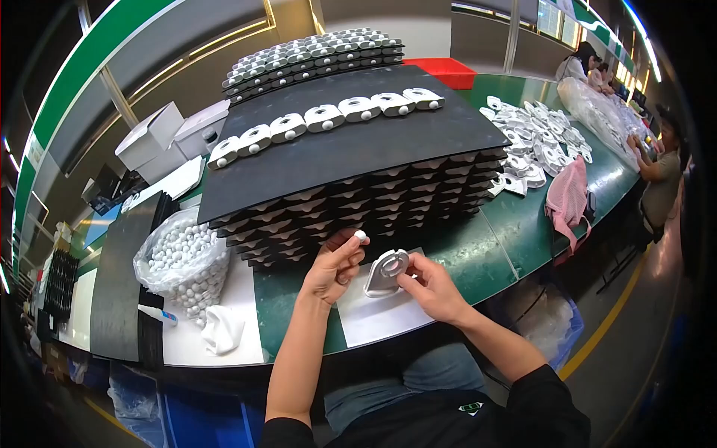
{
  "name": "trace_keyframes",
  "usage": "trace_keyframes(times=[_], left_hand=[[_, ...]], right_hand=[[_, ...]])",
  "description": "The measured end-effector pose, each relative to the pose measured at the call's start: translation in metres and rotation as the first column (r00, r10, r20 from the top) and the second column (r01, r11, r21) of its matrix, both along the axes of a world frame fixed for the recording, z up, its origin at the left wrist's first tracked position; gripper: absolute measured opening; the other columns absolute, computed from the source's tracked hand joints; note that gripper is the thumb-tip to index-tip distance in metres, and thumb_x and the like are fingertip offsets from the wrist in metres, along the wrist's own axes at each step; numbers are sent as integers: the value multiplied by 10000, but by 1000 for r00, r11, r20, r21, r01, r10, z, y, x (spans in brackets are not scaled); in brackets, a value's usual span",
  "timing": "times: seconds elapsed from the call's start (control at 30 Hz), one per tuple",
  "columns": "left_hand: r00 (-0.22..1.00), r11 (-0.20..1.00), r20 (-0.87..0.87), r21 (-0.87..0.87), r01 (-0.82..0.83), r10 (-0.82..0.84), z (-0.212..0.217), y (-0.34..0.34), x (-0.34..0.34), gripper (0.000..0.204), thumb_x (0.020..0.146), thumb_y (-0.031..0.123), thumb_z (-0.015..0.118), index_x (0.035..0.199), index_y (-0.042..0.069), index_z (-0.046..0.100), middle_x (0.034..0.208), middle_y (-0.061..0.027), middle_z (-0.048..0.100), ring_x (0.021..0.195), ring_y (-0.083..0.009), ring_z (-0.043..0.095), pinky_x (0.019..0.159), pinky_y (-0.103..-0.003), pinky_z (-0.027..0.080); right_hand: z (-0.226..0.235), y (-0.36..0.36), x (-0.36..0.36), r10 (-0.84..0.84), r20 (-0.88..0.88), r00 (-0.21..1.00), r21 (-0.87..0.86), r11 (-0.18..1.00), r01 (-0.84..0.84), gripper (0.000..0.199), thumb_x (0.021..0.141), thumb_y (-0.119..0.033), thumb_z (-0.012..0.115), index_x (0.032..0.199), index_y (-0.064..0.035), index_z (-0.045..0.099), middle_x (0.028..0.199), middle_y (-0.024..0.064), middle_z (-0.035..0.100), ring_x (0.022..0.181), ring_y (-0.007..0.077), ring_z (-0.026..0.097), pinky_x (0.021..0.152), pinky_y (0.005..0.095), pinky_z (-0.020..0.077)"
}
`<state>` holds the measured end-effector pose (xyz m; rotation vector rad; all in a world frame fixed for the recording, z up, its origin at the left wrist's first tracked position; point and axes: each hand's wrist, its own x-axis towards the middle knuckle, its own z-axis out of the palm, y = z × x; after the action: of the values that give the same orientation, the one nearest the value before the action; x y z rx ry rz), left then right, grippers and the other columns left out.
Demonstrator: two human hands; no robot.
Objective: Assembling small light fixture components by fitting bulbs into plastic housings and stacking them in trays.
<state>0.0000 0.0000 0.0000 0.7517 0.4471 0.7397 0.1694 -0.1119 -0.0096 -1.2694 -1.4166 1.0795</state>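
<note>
Left hand (335, 270): pinching a white ball (361, 236) in its fingertips
Right hand (433, 290): gripping a bracket (381, 283) by its right edge
Bracket location: over the white sheet (381, 325), near side of worktop (278, 308); can't tell if touching
Ball to bracket: ball is left and far of it, apart
Bracket long axis: tilted, broad base near-left, ring end far-right
Hand nearest bracket: right, on it; left just beside
Writing: tube (162, 316), shirt mark (470, 408): none legible

Pink fabric (567, 197), white boxes (148, 137)
</note>
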Motion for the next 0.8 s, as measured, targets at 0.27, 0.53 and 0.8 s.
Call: trace_keyframes(times=[0.27,0.53,0.8], left_hand=[[999,1000,-16,0,-31,31,5,0,-1,150,833,183,597,909,59,563,839,-17,557,595,-39,386,382,-150,199],[999,999,20,-40,-26,27,3,0,-1,167,799,152,641,926,61,583,833,-30,566,586,-41,407,363,-139,215],[999,999,31,-30,-36,37,5,-3,0,178,797,151,641,931,48,583,832,-34,566,587,-40,412,364,-136,219]], right_hand=[[-16,4,-2,-114,-334,936,90,984,152,127,870,-60,495,991,-24,497,867,-5,536,746,41,470,664,190,398],[-18,0,-6,-86,-18,996,135,987,87,150,850,-64,518,986,-1,515,827,53,585,698,96,518,627,232,421],[-19,-2,-8,-122,150,981,206,974,90,124,838,-46,507,953,-1,509,814,94,561,707,158,527,642,265,421]])
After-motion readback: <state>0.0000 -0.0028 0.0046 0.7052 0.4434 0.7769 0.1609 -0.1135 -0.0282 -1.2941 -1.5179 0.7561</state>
